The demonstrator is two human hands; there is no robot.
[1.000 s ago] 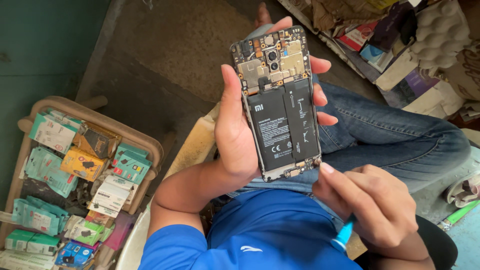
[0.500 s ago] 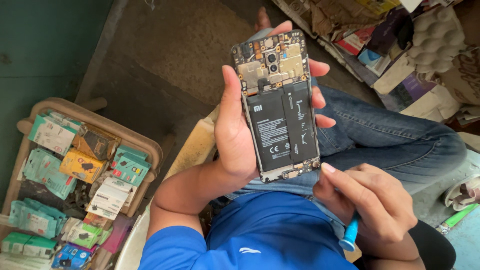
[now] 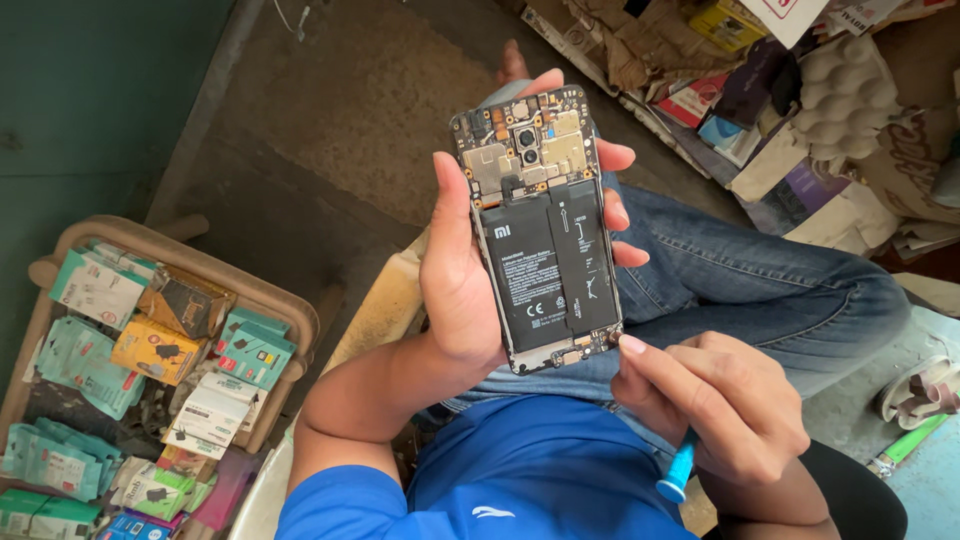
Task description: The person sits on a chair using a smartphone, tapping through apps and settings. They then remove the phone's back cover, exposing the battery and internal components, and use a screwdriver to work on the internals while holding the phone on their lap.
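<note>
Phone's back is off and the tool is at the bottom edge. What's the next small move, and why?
Probably set the tool tip into the small board at the phone's bottom end. The left hand holds it upright, battery exposed, and the right hand, gripping the blue-handled tool, already touches that corner.

Phone-repair stall: tray of packeted parts (image 3: pixel 150 350)

Single head cam, looking steeply down.
Sitting close over the lap, framing floor, tray (image 3: pixel 290 310) at left.
</note>
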